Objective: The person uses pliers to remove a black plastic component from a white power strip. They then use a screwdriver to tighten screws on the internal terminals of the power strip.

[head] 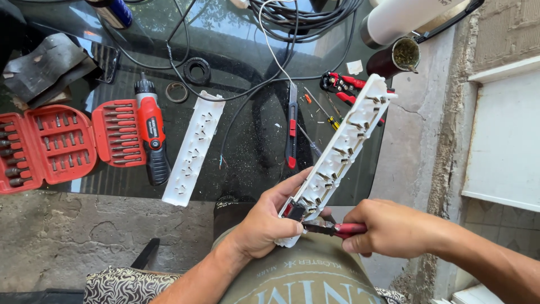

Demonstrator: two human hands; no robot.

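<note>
My left hand grips the near end of an opened white power strip body, which slants up to the right and shows several metal contacts inside. In my right hand are red-handled pliers, their jaws at the strip's near end beside a small red and black switch. The strip's white cover half lies flat on the dark glass table.
A red and black electric screwdriver lies beside an open red bit case. A utility knife, red wire strippers, small screwdrivers, black cables, rubber rings and a cup sit on the glass. Concrete surrounds the table.
</note>
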